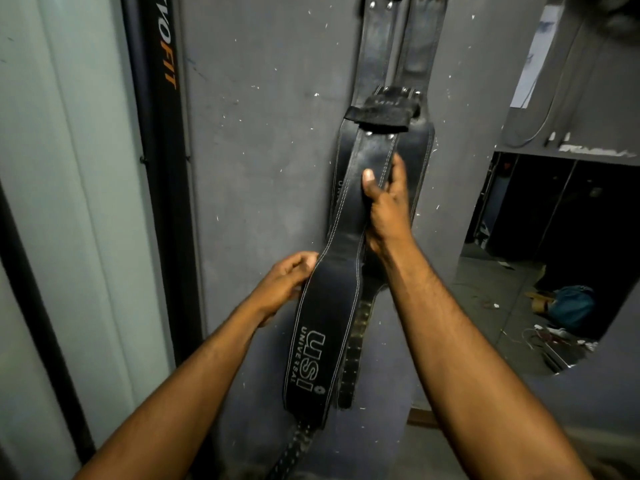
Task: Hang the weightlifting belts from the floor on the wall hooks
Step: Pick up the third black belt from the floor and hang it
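Note:
A black leather weightlifting belt (322,327) marked USI UNIVERSAL hangs down the grey wall (263,140), its holed strap end trailing below. My right hand (386,206) grips its narrower upper part, thumb on the front. My left hand (287,282) holds the left edge of the wide padded section. Behind it hangs a second black belt (420,147). Higher up, another black belt (391,43) runs out of the top of the frame. The hooks are hidden or out of view.
A dark upright panel with orange lettering (162,98) stands left of the wall, with pale panelling (69,168) beyond it. At the right a mirror (540,237) reflects a floor littered with a blue bag (571,306), cables and scraps.

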Demonstrator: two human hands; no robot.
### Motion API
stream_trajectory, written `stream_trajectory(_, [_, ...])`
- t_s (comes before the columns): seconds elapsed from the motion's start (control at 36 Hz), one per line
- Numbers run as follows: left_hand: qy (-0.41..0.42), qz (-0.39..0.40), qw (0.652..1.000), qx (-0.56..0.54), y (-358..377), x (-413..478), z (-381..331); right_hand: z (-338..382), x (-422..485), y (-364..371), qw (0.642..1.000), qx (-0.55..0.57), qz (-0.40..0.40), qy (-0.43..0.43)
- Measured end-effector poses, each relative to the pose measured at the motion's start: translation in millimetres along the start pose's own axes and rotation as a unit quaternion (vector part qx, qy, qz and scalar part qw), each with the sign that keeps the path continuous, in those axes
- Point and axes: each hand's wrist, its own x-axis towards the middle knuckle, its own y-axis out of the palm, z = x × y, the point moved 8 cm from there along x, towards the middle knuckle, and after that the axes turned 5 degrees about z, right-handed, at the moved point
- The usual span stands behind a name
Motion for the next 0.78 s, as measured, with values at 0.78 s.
stream_trajectory(0.78, [0.147,-0.172,0.968,0.107,13.7,30.2,-113.9,-10.8,-21.3,-25.0,0.971,-0.231,0.051,0.016])
